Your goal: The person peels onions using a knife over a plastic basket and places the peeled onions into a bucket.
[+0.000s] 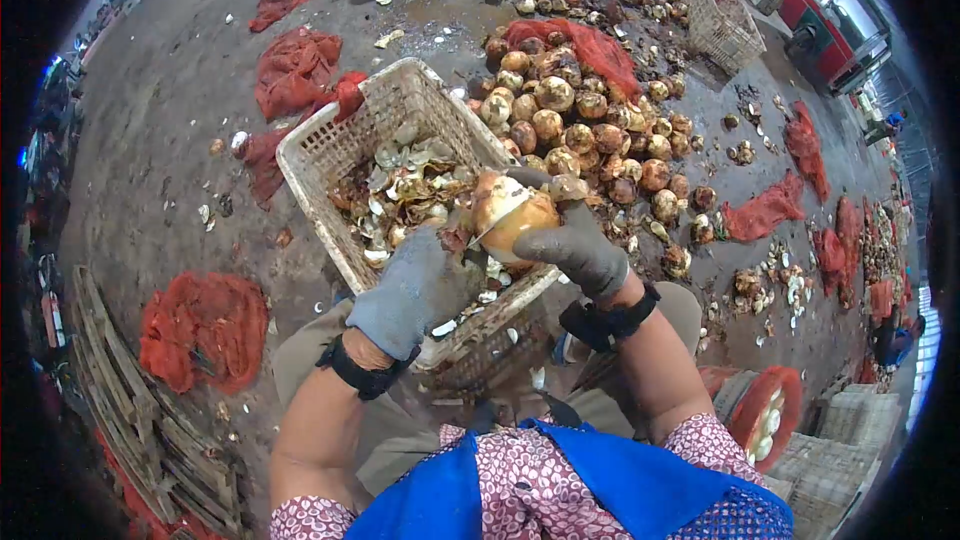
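My right hand, in a grey glove, grips a large round brownish bulb by its right side. Part of the bulb's surface shows white where it is cut. My left hand, also gloved, is closed at the bulb's lower left around a knife, whose thin blade lies against the bulb; the handle is mostly hidden in the glove. Both hands are above the near right part of a whitish plastic crate, which holds peelings and scraps.
A heap of unpeeled bulbs lies beyond the crate. Red net bags are scattered around. Wooden slats lie at the left, a second crate stands at the back right, and a red net container of white bulbs is at the lower right.
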Demonstrator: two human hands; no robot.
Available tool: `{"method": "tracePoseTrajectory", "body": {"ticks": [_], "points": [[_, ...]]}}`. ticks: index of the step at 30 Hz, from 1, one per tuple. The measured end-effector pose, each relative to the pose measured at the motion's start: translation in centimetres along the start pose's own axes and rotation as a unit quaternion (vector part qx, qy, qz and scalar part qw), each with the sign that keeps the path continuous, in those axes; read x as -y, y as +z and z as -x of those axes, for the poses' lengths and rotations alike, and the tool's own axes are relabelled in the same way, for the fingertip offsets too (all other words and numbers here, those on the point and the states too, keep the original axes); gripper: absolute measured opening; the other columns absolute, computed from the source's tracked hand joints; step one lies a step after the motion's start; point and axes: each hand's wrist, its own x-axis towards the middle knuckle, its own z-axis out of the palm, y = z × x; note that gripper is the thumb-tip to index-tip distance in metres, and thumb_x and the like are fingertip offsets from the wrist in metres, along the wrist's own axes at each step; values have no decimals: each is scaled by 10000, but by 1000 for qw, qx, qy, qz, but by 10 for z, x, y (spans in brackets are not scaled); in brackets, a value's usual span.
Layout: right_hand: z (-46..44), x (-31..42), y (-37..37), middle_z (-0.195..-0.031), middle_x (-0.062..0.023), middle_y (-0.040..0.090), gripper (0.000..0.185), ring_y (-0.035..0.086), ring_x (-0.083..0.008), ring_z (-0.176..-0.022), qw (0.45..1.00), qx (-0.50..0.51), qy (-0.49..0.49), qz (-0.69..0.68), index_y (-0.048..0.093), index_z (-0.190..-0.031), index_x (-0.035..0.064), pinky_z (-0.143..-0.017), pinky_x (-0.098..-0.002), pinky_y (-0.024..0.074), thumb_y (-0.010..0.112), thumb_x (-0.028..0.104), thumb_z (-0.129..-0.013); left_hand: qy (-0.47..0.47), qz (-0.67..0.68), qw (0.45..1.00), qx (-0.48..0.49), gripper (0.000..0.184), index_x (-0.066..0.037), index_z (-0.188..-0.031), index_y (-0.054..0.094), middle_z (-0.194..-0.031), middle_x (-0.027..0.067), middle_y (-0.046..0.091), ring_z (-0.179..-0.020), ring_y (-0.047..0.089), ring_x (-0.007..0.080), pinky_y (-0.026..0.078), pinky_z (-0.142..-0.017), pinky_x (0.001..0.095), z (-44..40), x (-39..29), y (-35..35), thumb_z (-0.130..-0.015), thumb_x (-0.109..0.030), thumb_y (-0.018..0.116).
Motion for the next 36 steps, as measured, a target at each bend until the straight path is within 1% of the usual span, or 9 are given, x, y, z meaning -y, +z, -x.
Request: {"method": "tracePoseTrajectory", "body": {"ticks": [10,16,17,18,19,24,26,32,36], "points": [[3,0,3,-1151,-110,643,675,650,-212,-1003,983,11,-85,-160,515,-1288,-27,-894,-327,515,700,352,-762,14,294,954,49,314,-66,-1167,574,-975,159,675,-891,641,343,522,-765,450,13,44,28,-862,-136,590],[1,-6,-29,-1234,-136,596,609,591,-253,-1124,964,-19,-63,-257,521,-1268,13,-949,-360,479,716,342,-794,15,112,993,-38,181,-10,-1074,597,-939,55,679,-833,641,207,545,-698,289,1,-5,3,-951,-25,465],[-5,-32,-48,-1232,-128,587,622,581,-266,-1129,938,-102,-312,113,509,-1267,44,-940,-366,483,774,283,-758,-86,338,936,-53,163,-5,-1055,601,-919,73,678,-812,647,232,541,-679,321,-2,4,27,-921,-31,512],[-9,-49,-55,-1229,-121,578,656,571,-278,-1135,720,-165,-505,447,498,-1266,74,-932,-372,488,832,224,-721,-180,540,818,-75,156,1,-1035,605,-898,91,677,-791,652,257,536,-660,353,-4,8,37,-892,-38,558],[-5,-47,-49,-1222,-109,568,693,564,-288,-1130,714,-192,-495,457,477,-1272,96,-920,-372,490,854,168,-695,-74,305,948,-45,159,3,-994,625,-892,125,675,-798,659,285,532,-669,378,-4,4,24,-851,-61,597],[-16,-54,-19,-1202,-62,554,611,570,-252,-1076,779,-168,-485,360,460,-1297,138,-854,-388,515,791,147,-784,-106,-102,989,12,326,23,-1028,595,-860,206,659,-815,666,346,517,-671,451,-5,-11,-11,-742,-115,669],[-24,-51,-39,-1169,-54,586,444,579,-221,-1065,968,-155,-88,-176,522,-1245,129,-830,-385,522,688,302,-871,-128,-125,984,-17,310,12,-997,609,-834,213,656,-789,658,366,516,-658,458,-14,1,-10,-718,-111,663],[-24,-23,3,-1158,-66,606,492,607,-203,-1013,989,-88,-89,-76,518,-1285,56,-847,-360,510,577,353,-897,-121,-41,991,-32,202,-39,-923,638,-770,203,654,-743,659,377,532,-664,478,-8,6,-10,-728,-87,623],[-21,-26,-7,-1209,-88,583,670,580,-205,-1059,998,12,-59,-17,474,-1339,1,-885,-326,486,632,425,-844,286,-22,958,2,189,-35,-1055,625,-924,57,682,-736,641,221,527,-712,363,-7,48,12,-892,-113,570]]}}
